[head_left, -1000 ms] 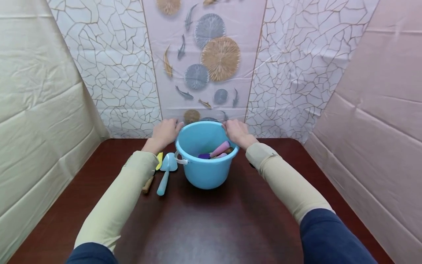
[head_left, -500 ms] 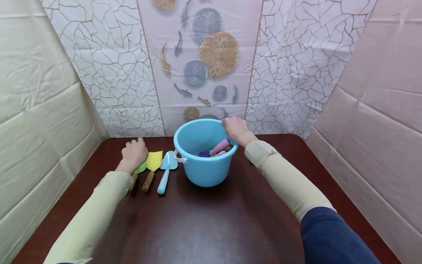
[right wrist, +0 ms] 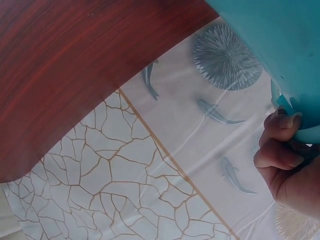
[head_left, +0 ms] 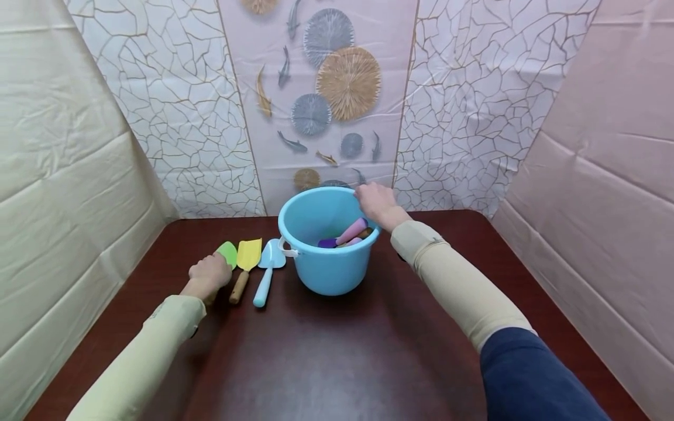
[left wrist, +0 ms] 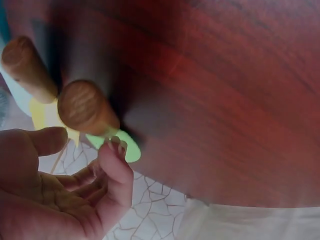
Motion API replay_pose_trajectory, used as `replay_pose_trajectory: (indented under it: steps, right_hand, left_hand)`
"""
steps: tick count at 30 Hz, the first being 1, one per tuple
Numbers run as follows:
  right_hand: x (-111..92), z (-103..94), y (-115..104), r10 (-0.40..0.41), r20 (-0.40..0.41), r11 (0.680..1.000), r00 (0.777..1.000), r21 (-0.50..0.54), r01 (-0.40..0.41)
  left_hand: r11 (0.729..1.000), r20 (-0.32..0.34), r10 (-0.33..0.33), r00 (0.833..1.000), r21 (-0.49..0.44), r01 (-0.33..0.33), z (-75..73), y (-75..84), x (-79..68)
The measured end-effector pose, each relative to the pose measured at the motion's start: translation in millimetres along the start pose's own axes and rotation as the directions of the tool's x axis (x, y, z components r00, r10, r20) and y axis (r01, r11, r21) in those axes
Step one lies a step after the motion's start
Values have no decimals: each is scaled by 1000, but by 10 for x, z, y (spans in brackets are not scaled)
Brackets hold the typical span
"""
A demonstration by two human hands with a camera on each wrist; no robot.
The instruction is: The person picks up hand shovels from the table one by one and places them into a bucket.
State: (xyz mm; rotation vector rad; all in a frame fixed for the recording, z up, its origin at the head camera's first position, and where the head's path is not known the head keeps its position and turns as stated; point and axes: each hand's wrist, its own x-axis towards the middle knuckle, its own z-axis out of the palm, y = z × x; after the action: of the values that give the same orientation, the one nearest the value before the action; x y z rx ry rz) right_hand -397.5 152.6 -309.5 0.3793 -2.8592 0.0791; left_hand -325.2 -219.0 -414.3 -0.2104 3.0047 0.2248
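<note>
My left hand (head_left: 210,273) is over a green-bladed hand trowel (head_left: 228,252) lying on the table. In the left wrist view, the thumb and loosely bent fingers lie close by the trowel's wooden handle (left wrist: 85,106), not closed round it. My right hand (head_left: 377,204) grips the far right rim of a light blue bucket (head_left: 330,273); the right wrist view shows its fingers curled over that rim. Inside the bucket lie a pink-handled tool (head_left: 353,231) with a purple part and other handles, partly hidden by the wall.
Between the left hand and the bucket lie a yellow hand shovel (head_left: 248,255) with a wooden handle and a light blue trowel (head_left: 267,272). The dark red table (head_left: 337,356) ends at a patterned cloth backdrop (head_left: 453,117), with cloth on both sides.
My left hand has let go of the bucket's left rim and moved left and down to the green trowel. The right hand has stayed on the rim.
</note>
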Motion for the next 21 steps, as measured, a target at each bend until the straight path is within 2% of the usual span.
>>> replay_pose_trajectory:
  steps: [5, 14, 21]
  right_hand:
    - [-6, -3, -3, 2, -2, 1000, 1000, 5, -2]
    - [-13, -11, 1, -6, 6, 1000, 1000, 25, 6]
    - [-22, 10, -4, 5, -16, 1000, 1000, 23, -4]
  left_hand:
    - [1000, 0, -19, 1000, -6, 19, 93, -13, -8]
    - [1000, 33, -26, 999, 13, 26, 175, -68, -25]
    - [999, 24, 17, 1000, 36, -18, 215, -111, -2]
